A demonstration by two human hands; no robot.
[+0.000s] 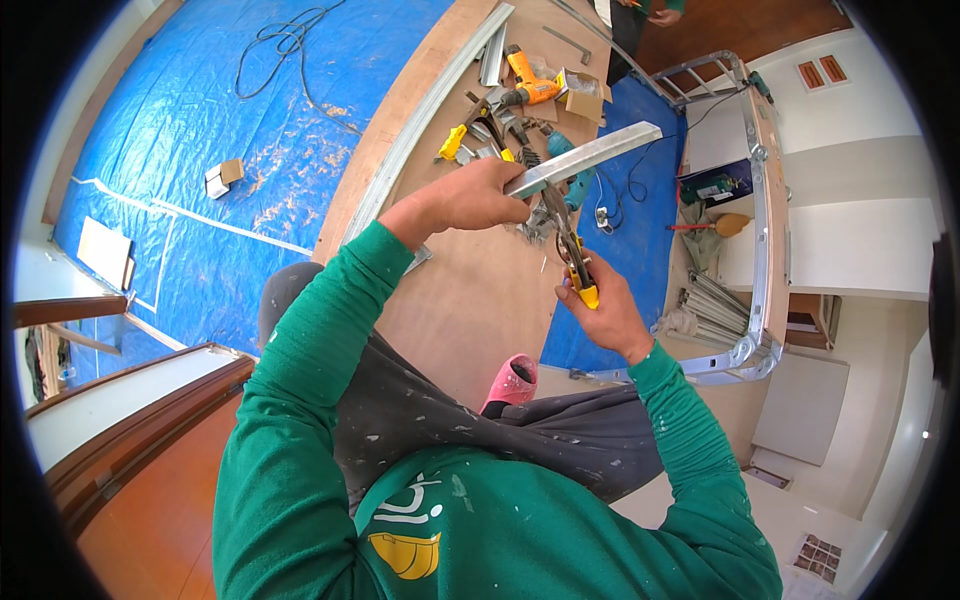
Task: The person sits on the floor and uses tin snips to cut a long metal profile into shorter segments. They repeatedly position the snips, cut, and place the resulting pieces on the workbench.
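My left hand point(472, 196) grips a silver metal channel point(595, 150) that angles up to the right. Below it, my right hand point(605, 308) is closed round the yellow-tipped handles of metal snips point(568, 240), whose head is up against the channel's underside; whether the jaws are biting into it I cannot tell. Behind them on the plywood sheet point(433, 308) lie an orange drill point(530, 85), a teal power tool point(560, 142), a yellow-handled tool point(450, 143), a cardboard box point(585, 92), small metal pieces and long channels point(420, 120).
Blue tarp point(180, 100) with a coiled cable point(285, 35) and small box point(222, 178) lies left. An aluminium ladder platform point(770, 250) and bundled rods point(715, 315) are right. Another person's hand point(665, 17) shows at top right. A wooden frame point(160, 410) stands lower left.
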